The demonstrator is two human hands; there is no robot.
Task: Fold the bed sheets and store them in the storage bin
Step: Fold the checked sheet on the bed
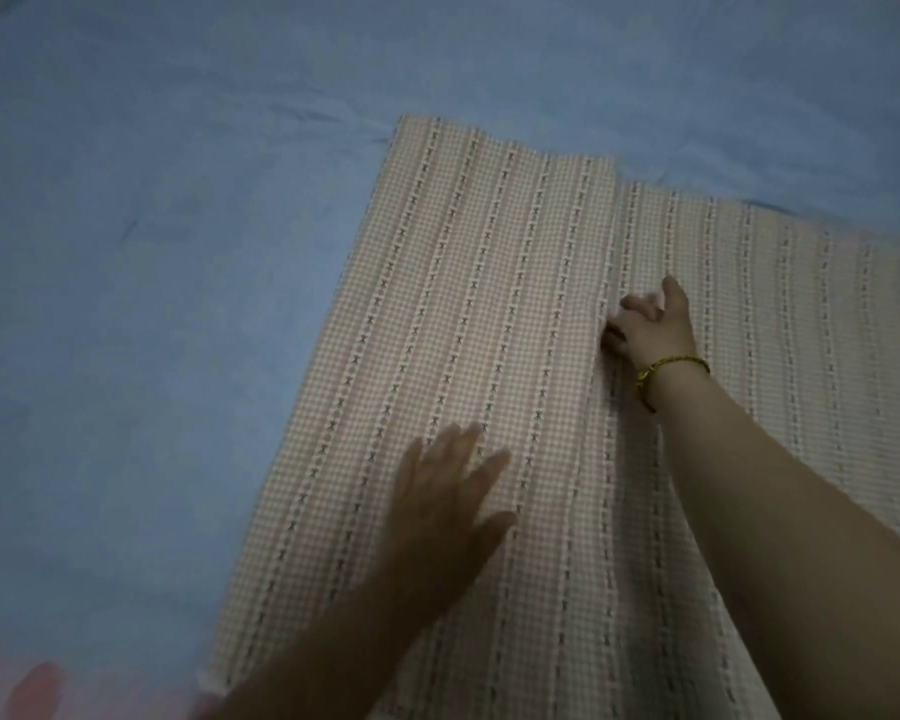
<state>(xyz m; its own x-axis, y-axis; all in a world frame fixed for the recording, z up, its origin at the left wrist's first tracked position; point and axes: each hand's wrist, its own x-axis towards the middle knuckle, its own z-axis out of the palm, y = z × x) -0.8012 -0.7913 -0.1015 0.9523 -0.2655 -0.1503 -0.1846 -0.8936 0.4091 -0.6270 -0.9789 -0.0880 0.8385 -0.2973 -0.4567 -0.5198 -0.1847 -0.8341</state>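
A pink checked bed sheet (pixel 463 304) with striped rows of small dark crosses lies partly folded on a blue surface. A folded layer ends at an edge running down the middle of the sheet. My left hand (pixel 448 491) rests flat on the folded layer, fingers spread. My right hand (pixel 650 324), with a yellow string bracelet on the wrist, sits at that fold edge with its fingers curled on the cloth. The storage bin is not in view.
The blue bed cover (pixel 152 252) spreads to the left and behind the sheet, with a few wrinkles. A blurred pink patch (pixel 37 688) shows at the bottom left corner.
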